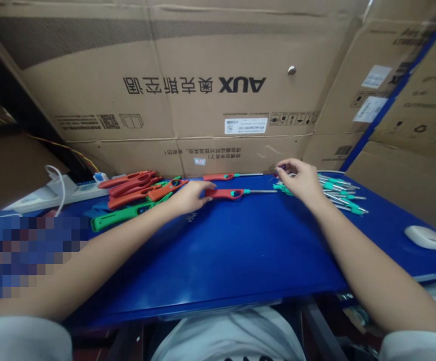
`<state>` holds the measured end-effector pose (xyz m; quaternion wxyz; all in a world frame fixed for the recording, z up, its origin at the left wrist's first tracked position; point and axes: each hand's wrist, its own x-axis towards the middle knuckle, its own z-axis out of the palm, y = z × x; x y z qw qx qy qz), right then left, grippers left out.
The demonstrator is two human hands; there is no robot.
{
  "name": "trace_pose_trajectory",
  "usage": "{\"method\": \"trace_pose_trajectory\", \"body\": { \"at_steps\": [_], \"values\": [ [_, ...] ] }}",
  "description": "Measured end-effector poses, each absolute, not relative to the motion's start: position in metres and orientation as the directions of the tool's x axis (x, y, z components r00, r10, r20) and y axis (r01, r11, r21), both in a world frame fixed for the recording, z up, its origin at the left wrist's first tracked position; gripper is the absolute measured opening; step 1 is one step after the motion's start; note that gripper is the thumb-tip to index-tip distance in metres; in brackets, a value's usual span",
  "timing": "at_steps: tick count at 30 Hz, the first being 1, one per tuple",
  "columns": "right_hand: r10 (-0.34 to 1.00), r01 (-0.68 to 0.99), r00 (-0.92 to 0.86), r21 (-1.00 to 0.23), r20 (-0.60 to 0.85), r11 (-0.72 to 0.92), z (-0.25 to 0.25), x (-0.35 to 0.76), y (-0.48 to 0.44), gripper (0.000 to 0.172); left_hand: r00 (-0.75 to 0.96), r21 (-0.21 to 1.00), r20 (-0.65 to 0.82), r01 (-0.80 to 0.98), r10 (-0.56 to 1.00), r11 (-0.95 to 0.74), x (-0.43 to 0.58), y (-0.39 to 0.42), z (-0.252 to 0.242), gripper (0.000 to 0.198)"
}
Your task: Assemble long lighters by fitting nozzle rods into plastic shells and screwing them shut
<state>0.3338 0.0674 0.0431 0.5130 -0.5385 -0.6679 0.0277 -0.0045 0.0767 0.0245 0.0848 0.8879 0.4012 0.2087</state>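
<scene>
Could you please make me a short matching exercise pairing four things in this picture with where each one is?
Things
1. Left hand
2. White oval object
3. Right hand
4. White power strip

Places
A. Left of the coloured handles
B. At the handle end of the nearer red lighter
C. Near the right edge of the blue table
D. By the left side of the metal rods

Right pairs: 1-B, 2-C, 3-D, 4-A

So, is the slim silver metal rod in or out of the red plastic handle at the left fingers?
In: the rod, its turquoise collar and the handle run in one line with no visible gap.
</scene>
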Motion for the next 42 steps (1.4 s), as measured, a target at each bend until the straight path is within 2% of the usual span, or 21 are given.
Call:
{"method": "trace_pose_trajectory", "body": {
  "at_steps": [4, 12, 20, 31, 37, 42],
  "values": [
    [0.717, 0.772, 0.134, -0.525, 0.685, 0.358, 0.039, 0.343, 0.071, 0.013, 0.546, 0.328, 0.303, 0.71, 0.781, -0.623, -0.008, 0.11, 0.021, 0.031],
    [0.719, 0.809, 0.085, -0.469, 0.69, 0.354, 0.034, 0.345, 0.075, 0.011, 0.469, 0.339, 0.311, 0.758, 0.827, -0.558, -0.006, 0.139, 0.002, 0.03],
    [0.732, 0.848, -0.023, -0.374, 0.681, 0.375, 0.03, 0.338, 0.073, 0.012, 0.417, 0.332, 0.328, 0.789, 0.848, -0.517, -0.004, 0.146, -0.004, 0.029],
    [0.766, 0.878, -0.04, -0.343, 0.642, 0.333, 0.029, 0.34, 0.073, 0.015, 0.384, 0.289, 0.342, 0.826, 0.858, -0.485, -0.002, 0.136, 0.002, 0.032],
    [0.905, 0.951, -0.124, -0.212, 0.406, 0.226, 0.026, 0.337, 0.074, 0.018, 0.33, 0.268, 0.348, 0.861, 0.877, -0.431, 0.003, 0.127, 0.003, 0.045],
    [0.955, 0.969, -0.149, -0.156, 0.256, 0.193, 0.009, 0.34, 0.081, 0.018, 0.309, 0.266, 0.306, 0.88, 0.9, -0.393, 0.008, 0.129, 0.001, 0.04]
  ]
}}
